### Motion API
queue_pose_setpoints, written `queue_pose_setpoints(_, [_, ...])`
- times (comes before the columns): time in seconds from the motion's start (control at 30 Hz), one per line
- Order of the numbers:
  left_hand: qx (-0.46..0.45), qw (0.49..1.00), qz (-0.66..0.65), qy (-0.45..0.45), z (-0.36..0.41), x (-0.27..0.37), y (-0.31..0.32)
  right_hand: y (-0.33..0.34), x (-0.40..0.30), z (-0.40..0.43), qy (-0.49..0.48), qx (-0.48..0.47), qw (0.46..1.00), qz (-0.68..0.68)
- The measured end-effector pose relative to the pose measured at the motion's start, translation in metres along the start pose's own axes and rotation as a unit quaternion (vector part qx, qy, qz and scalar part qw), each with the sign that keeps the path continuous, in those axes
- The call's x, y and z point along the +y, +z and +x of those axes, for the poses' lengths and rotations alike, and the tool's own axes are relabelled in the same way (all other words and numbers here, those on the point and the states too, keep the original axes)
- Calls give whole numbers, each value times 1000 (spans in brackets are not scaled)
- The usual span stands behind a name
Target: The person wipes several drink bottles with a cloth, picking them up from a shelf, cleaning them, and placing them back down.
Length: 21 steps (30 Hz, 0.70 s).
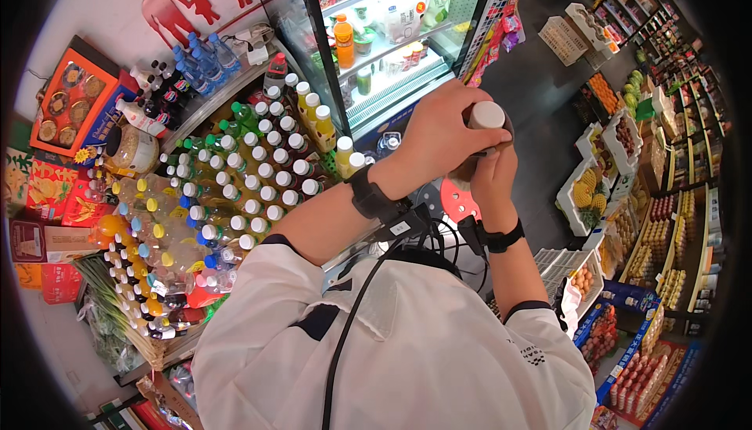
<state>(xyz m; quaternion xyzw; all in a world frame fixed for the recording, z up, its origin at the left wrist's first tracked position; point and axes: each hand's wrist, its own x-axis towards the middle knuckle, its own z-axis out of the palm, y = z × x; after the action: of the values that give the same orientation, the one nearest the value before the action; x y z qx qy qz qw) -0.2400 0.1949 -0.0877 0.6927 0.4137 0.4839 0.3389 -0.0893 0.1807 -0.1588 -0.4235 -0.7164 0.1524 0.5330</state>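
Both of my hands are on a dark bottle with a white cap (487, 114), held out in front of me. My left hand (437, 124) wraps around it just beside the cap, thumb and fingers on opposite sides. From below, my right hand (495, 174) grips the bottle's body, its thumb close to the left one. Most of the bottle is hidden by my fingers. The cap points up towards me and appears to be on. Black bands with cables circle both wrists.
Crowded drink bottles (258, 160) stand to my left. Ahead is a lit refrigerated display case (399, 77) holding an orange juice bottle (343, 41). Fruit in white foam boxes (578, 195) and a crate of eggs (581, 282) line the right. A red stool top (460, 200) lies below my hands.
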Motion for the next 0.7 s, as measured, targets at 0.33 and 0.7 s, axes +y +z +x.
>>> queue_pose_setpoints(0.33, [-43, 997, -61, -32, 0, -7, 14, -27, -6, -6, 56, -53, 997, -25])
queue_pose_setpoints(0.7, [-22, 992, -116, -42, 6, -23, 19, -40, 15, -11, 44, -93, 993, 52])
